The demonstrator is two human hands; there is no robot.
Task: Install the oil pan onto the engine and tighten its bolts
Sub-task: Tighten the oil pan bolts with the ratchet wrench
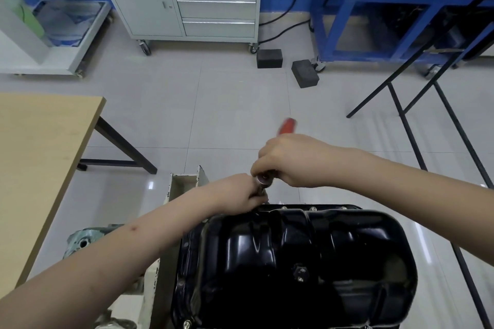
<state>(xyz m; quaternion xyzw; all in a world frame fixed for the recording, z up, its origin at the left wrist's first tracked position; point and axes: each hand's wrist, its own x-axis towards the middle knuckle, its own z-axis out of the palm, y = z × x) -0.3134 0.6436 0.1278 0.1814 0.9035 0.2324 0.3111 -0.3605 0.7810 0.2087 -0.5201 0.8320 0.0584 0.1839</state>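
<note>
Black oil pan [294,262] seated on the engine, filling the lower frame, long axis running roughly 12 to 6 o'clock. Ratchet [263,180] upright at its far rim corner, about 11 o'clock, red handle pointing toward 1 o'clock. Right hand [288,160] wrapped round the handle; left hand [240,192] nearer the pan, pinching the socket shaft. Likely tightening that corner bolt.

Pale tiled floor [227,104] carrying shop furniture.
Two dark blocks [269,58] lie near a grey wheeled drawer cabinet [187,0]; a blue frame [347,16], a wooden table [40,157] and black stand legs [417,104] rest on it too.
</note>
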